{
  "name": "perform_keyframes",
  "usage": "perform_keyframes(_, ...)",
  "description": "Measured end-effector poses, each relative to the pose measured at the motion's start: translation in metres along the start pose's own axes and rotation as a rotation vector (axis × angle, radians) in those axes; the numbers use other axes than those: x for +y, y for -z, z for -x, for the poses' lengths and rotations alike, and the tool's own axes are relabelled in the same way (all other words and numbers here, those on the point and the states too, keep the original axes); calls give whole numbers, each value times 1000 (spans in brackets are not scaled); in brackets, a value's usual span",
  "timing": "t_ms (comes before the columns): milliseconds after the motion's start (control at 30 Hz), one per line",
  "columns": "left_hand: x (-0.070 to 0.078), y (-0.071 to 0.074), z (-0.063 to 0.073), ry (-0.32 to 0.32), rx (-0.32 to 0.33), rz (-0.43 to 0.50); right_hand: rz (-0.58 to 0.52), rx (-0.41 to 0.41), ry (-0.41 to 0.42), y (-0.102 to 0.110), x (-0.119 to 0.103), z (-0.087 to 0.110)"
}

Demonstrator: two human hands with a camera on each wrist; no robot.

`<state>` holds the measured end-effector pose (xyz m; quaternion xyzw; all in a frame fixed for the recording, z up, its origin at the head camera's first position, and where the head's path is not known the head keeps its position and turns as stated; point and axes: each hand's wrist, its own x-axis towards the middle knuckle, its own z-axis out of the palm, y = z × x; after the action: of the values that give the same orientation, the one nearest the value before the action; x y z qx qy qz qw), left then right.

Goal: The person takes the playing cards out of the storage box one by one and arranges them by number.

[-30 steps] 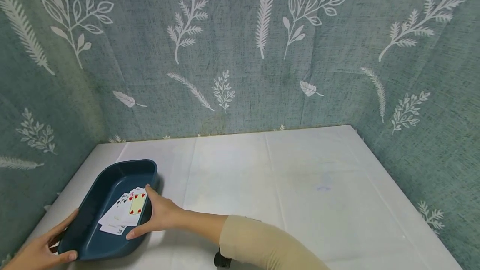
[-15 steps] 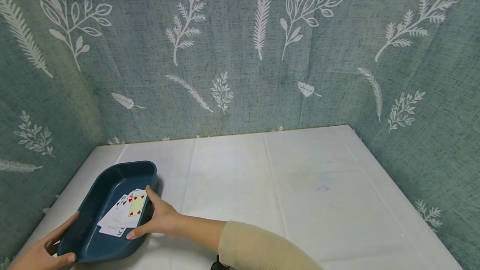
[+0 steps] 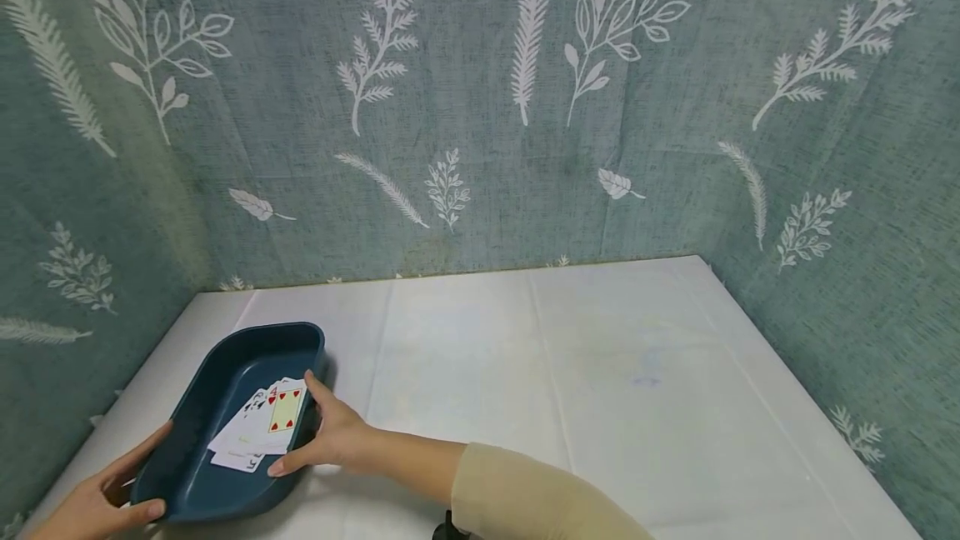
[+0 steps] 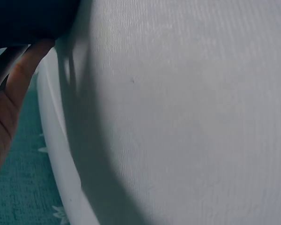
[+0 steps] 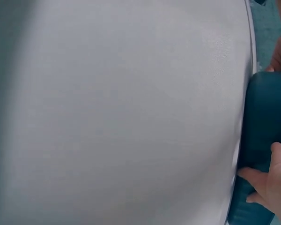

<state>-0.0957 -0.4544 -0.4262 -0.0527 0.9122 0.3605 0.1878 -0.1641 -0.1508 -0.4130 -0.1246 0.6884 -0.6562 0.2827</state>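
A dark blue tray with rounded corners lies at the left of the white table. Several playing cards are fanned face up inside it, a heart card on top. My left hand holds the tray's near left corner, thumb at the front rim. On the right side my right hand holds the rim, thumb and finger spread along it. In the left wrist view, fingers meet the underside of the tray. The right wrist view has the right hand against the outer wall of the tray.
The white tablecloth spreads across the table to the right of the tray. Green leaf-patterned fabric walls the back and both sides. A small black object shows under the beige sleeve.
The tray, its cards and both hands have shifted slightly right over the last half second. The head view has also moved a little. Both hands keep their hold on the tray.
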Motion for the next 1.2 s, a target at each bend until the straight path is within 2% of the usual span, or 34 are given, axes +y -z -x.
perform_keyframes(300,8,-7,2,-11,47,-3,-73,-20,16,9,-1,6)
perform_keyframes(500,8,-10,1,-10,12,57,-116,-45,3,14,2,8)
perform_keyframes(733,17,-11,-1,-16,-15,72,-134,-48,0,24,2,11)
perform_keyframes(900,22,-16,1,-90,23,99,-115,-65,0,31,1,13)
perform_keyframes(1000,26,-21,0,-99,66,58,-107,-65,-10,36,1,15)
perform_keyframes(1200,40,-27,-1,-69,48,57,-112,-102,-16,47,3,18)
